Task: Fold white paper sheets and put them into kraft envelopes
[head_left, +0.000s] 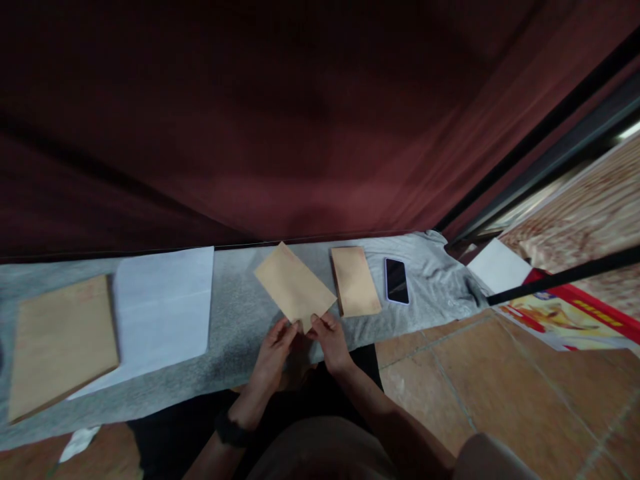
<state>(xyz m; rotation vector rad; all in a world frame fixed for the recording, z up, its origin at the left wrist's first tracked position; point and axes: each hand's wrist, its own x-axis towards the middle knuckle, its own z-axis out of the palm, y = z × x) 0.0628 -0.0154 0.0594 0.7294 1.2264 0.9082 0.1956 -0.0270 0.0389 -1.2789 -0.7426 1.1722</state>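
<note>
Both my hands pinch the near corner of a brown kraft paper envelope (296,283), held tilted above the grey cloth. My left hand (277,340), with a dark watch on its wrist, grips the left side of that corner. On the other side of the corner, my right hand (327,333) has thumb and fingers closed on the paper. Just right of it lies a stack of similar brown envelopes (356,281). Whether the held envelope's flap is folded cannot be made out.
A grey cloth (235,300) covers the narrow surface. White paper sheets (163,307) and a thick stack of larger brown envelopes (63,343) lie on the left. A phone (397,281) rests right. Behind hangs a dark red curtain (300,133); a printed box (570,313) stands beyond a black pole.
</note>
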